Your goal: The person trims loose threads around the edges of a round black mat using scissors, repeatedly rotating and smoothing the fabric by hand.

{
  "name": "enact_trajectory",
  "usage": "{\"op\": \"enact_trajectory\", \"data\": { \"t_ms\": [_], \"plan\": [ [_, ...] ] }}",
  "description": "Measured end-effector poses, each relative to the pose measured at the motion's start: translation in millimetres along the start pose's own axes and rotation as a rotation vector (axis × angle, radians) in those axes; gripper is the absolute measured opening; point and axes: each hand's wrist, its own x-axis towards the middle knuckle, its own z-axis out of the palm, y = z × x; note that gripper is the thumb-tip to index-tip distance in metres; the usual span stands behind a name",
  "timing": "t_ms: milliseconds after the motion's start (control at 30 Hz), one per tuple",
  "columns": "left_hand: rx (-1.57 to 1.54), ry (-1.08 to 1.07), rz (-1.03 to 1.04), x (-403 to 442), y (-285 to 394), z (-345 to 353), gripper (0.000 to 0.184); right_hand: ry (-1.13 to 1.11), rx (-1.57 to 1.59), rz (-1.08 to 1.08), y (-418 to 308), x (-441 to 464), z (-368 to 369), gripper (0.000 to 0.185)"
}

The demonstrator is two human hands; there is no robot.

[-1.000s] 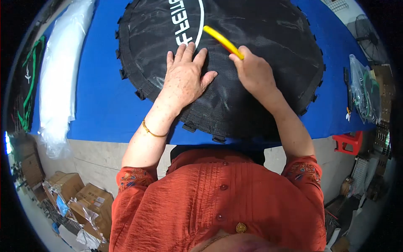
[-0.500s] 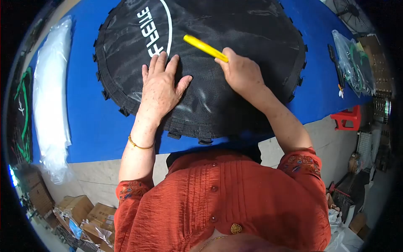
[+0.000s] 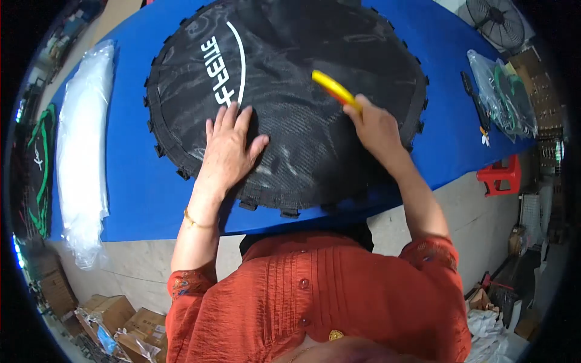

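Observation:
A large round black mesh mat (image 3: 296, 130) lies on the blue-covered table (image 3: 136, 187). Black tabs ring its edge, and white lettering with a curved white line shows on its left part. My left hand (image 3: 229, 151) is flat on the mat just below the lettering, fingers stretched and thumb out, holding nothing. Over the right part of the mat, my right hand (image 3: 378, 128) is closed around one end of a slim yellow tool (image 3: 331, 86). Its free end points up and left; an orange-red strip shows near my fingers. The tool's exact kind cannot be made out.
Clear plastic sleeves (image 3: 83, 145) are stacked along the table's left side. A bagged black-and-green item (image 3: 505, 97) and a dark slender tool (image 3: 475, 103) lie at the right. A red stool (image 3: 501, 176), a fan (image 3: 495, 24) and cardboard boxes (image 3: 142, 331) stand around the table.
My right hand has moved right and slightly toward me with the yellow tool. The view has shifted, so the mat appears lower. My left hand stays flat on the mat.

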Motion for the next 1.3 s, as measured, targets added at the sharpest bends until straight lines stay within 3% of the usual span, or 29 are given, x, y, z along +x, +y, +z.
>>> {"op": "enact_trajectory", "data": {
  "t_ms": [67, 200, 267, 333, 467, 533, 633, 867, 1033, 1133, 1167, 1300],
  "plan": [
    [-0.029, -0.045, -0.034, -17, 8, -21, 0.071, -0.113, -0.004, 0.055, -7, -19, -18, 0.028],
    [0.301, 0.179, -0.125, -60, -11, -37, 0.067, 0.025, -0.038, -0.046, 26, -48, -21, 0.012],
    [0.321, 0.22, -0.269, -87, -18, -45, 0.066, 0.114, -0.037, -0.121, 37, -56, -24, 0.016],
    [0.281, 0.091, -0.489, -108, -16, -54, 0.055, 0.146, -0.042, -0.168, 37, -62, -26, 0.02],
    [0.147, 0.073, -0.524, -122, -15, -45, 0.058, 0.132, -0.084, -0.234, 32, -64, -28, 0.022],
    [0.077, 0.199, -0.42, -117, -18, -39, 0.051, 0.147, -0.061, -0.244, 34, -64, -23, 0.022],
    [-0.075, 0.204, -0.491, -99, -10, -35, 0.041, 0.155, -0.046, -0.262, 31, -66, -21, 0.021],
    [-0.101, 0.294, -0.483, -81, -18, -17, 0.023, 0.128, -0.072, -0.29, 20, -68, -20, 0.02],
    [0.102, 0.306, -0.349, -86, -10, -25, 0.028, 0.132, -0.061, -0.289, 18, -70, -16, 0.021],
    [0.205, -0.012, -0.598, -95, -11, -37, 0.04, 0.144, -0.06, -0.282, 19, -71, -15, 0.021],
    [0.213, -0.004, -0.586, -99, -16, -35, 0.047, 0.14, -0.062, -0.276, 19, -72, -15, 0.02],
    [0.039, 0.078, -0.626, -92, -10, -38, 0.045, 0.151, -0.053, -0.278, 19, -73, -13, 0.017]
  ]
}}
